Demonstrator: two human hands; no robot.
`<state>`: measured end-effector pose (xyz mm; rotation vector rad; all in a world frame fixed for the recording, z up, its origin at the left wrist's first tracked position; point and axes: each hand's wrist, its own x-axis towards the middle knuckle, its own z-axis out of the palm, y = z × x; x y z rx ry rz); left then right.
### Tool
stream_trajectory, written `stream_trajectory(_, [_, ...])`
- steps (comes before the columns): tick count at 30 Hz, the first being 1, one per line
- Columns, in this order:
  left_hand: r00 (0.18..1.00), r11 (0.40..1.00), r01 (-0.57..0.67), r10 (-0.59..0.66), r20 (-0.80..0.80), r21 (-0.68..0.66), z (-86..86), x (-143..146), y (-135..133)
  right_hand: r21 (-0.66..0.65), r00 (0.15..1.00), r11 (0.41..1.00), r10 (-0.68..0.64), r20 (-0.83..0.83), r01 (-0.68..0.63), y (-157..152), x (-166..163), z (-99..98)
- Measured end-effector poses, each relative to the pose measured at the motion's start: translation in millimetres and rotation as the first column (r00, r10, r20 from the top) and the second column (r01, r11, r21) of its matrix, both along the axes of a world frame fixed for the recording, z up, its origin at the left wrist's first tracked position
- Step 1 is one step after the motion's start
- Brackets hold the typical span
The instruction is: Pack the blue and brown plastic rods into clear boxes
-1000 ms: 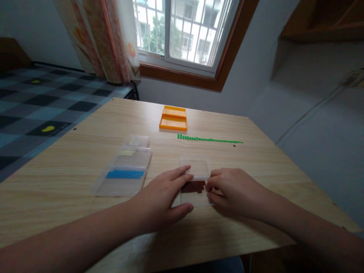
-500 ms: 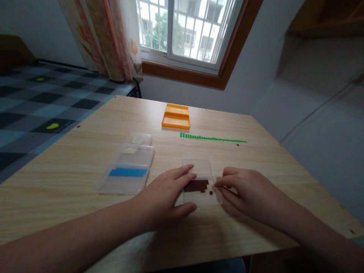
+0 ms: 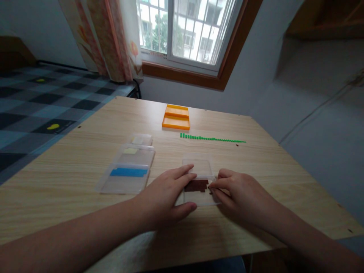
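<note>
A small clear plastic box [image 3: 199, 198] lies open on the wooden table [image 3: 85, 151], its lid [image 3: 198, 167] folded back. Dark brown pieces [image 3: 196, 185] lie in a flat block inside it. My left hand [image 3: 166, 195] rests against the box's left side, forefinger along the hinge and thumb at the near corner. My right hand [image 3: 237, 193] is at the box's right side with forefinger and thumb pinched over the brown pieces' right end; whatever sits between the fingertips is too small to make out.
Left of the box lie clear open cases, one holding a blue strip [image 3: 128, 172], one a pale yellow piece [image 3: 131, 151]. Farther back sit an orange tray [image 3: 176, 116] and a row of green pieces [image 3: 212, 138]. A window, a curtain and a checked bed lie beyond.
My right hand drew away to the right of the box, showing a loose brown piece, then came back in to the brown block's right end. The left hand stayed put.
</note>
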<state>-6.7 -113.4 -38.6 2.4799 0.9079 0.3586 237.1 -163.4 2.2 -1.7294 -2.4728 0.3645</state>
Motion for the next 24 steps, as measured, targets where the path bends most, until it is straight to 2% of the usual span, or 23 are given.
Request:
stream_trajectory(6, [1.0, 1.0, 0.008, -0.008, 0.002, 0.018, -3.3, 1, 2, 0.024, 0.997, 1.0, -0.012, -0.079, 0.014, -2, -1, -5.1])
stream_trajectory(12, [0.999, 1.0, 0.012, -0.013, -0.033, -0.004, 2.8, 2, 1, 0.065, 0.99, 0.997, -0.021, -0.14, 0.03, -6, 6, -7.9])
stream_trajectory(24, [1.0, 1.0, 0.004, -0.005, -0.024, -0.009, 6.5, 3, -1, -0.019, 0.993, 1.0, 0.012, -0.117, -0.014, -11, 3, -2.0])
